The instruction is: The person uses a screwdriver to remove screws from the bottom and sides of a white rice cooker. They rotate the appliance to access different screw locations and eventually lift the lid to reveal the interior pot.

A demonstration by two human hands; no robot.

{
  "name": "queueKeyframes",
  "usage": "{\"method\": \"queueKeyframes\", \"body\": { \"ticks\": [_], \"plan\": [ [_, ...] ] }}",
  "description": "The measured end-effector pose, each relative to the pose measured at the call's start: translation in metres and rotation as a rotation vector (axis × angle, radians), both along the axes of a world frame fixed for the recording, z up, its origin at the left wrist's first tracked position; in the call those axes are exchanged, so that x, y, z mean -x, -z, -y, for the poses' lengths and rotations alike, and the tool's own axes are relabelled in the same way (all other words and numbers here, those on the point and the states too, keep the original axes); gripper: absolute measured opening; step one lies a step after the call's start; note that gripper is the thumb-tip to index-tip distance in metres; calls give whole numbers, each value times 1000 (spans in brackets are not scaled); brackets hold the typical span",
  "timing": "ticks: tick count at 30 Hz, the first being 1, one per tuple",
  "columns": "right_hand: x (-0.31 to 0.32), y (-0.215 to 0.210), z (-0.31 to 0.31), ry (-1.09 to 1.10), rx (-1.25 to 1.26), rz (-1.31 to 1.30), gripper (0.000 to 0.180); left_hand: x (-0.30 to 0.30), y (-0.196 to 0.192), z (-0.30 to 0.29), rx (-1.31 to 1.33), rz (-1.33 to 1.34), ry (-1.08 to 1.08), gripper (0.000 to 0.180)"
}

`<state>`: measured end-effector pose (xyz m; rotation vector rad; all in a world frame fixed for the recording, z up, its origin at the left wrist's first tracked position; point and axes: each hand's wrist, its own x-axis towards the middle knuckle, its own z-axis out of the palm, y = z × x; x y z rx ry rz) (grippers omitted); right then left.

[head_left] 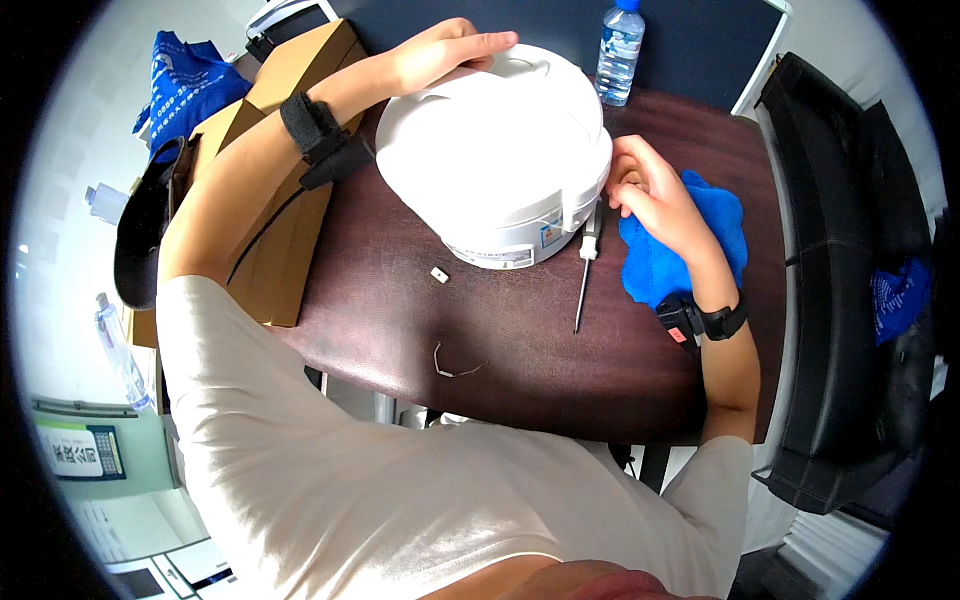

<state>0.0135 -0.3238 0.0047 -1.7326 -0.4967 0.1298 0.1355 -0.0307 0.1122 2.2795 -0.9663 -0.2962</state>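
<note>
A white, round, lidded appliance [480,150] that looks like a rice cooker stands on the dark brown table, with labels low on its near side. Over its far left rim lies my left hand [450,55], one finger stretched along the top and the others curled at the edge, partly hidden. My right hand [650,190] is closed against the cooker's right side; what its curled fingers hold, if anything, cannot be made out. Just below that hand, a screwdriver [586,262] lies with its tip toward me. A blue cloth [715,215] is under my right wrist.
A small white block [439,274] and a thin bent wire-like piece [455,374] lie on the table [520,350]. Behind the cooker stands a water bottle [619,55]. Cardboard boxes [285,250] line the left side; a black chair [840,290] is at the right.
</note>
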Motion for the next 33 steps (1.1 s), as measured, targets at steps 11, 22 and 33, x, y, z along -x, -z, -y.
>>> {"method": "queueKeyframes", "body": {
  "ticks": [11,22,33],
  "plan": [
    [16,-8,4,195,112,333,56,31,-99,43,-303,105,-62,47],
    [11,-102,-57,298,77,685,71,103,-171,48,-196,279,250,41],
    [-16,-79,-46,212,-271,351,43,167,-122,-52,335,350,-121,37]
  ]
}}
